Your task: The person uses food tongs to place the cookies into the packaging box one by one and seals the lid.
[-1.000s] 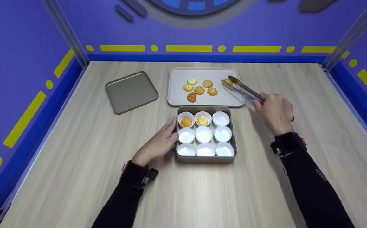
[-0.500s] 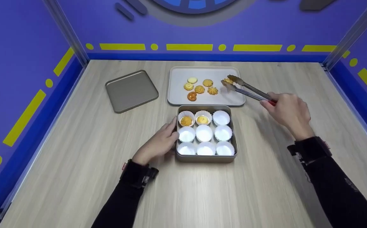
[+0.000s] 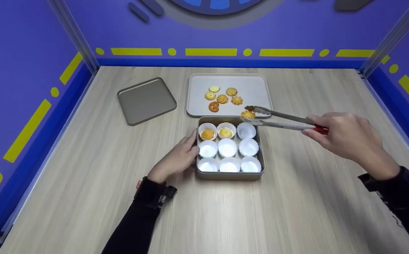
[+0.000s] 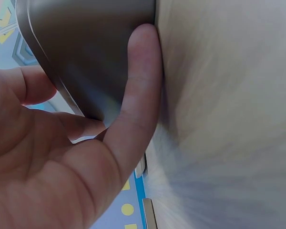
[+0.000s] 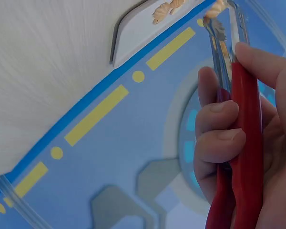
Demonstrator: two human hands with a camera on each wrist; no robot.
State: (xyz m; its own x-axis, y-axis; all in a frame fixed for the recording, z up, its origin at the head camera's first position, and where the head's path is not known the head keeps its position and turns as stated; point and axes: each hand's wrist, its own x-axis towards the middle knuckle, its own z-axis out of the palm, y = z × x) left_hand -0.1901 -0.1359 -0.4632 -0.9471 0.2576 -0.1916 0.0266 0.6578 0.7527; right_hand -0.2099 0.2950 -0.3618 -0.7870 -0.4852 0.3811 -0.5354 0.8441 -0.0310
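Note:
My right hand (image 3: 349,135) grips red-handled metal tongs (image 3: 285,121), whose tips pinch a golden cookie (image 3: 248,114) above the back right paper cup (image 3: 246,131) of a metal tin (image 3: 229,176). In the right wrist view, fingers wrap the red handles (image 5: 248,143) of the tongs. The fingers of my left hand (image 3: 174,160) rest against the tin's left side; the left wrist view shows one finger lying straight along the dark wall (image 4: 86,52). Inside the tin, white cups stand in rows, and the back left and back middle ones hold a cookie each.
Behind the tin lies a pale tray (image 3: 254,84) with several cookies, among them a pretzel-shaped one (image 3: 213,106). A flat metal lid (image 3: 147,101) rests on the table at the back left. Blue panels (image 3: 225,35) rise behind and beside the table.
The tongs have lifted the cookie off the tray's right side and carried it toward the tin's back right corner. My right hand has shifted right and nearer; my left hand stays put.

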